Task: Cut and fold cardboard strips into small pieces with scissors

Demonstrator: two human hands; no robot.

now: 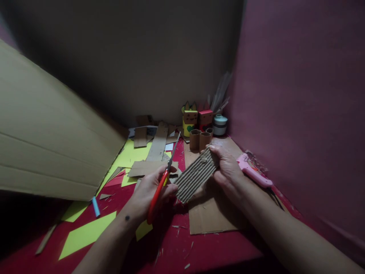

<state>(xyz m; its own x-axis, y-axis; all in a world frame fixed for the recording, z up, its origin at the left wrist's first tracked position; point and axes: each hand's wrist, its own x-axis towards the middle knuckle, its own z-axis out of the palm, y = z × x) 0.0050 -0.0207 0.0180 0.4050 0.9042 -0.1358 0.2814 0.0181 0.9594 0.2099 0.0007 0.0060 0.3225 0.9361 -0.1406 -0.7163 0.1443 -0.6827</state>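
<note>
In the middle of the head view, a strip of corrugated cardboard (pixel 196 175) with bare ridges is held at a slant above the table. My right hand (pixel 228 167) is closed on its upper right end, thumb on the ridged face. Red-handled scissors (pixel 156 199) rest in my left hand (pixel 154 186), blades pointing up and away. The fingertips of that hand are at the strip's lower left end; whether they pinch it I cannot tell. Below lies a flat cardboard sheet (pixel 216 217), with cardboard tubes (pixel 195 140) standing on its far part.
Yellow paper (pixel 88 232) and cardboard scraps (pixel 139 137) lie on the red tabletop (pixel 205 251). A pink glue gun (pixel 253 171) is at the right wall. Small box figures (pixel 190 123) and a lidded pot (pixel 220 125) stand behind. A large pale board (pixel 57 125) rises at left.
</note>
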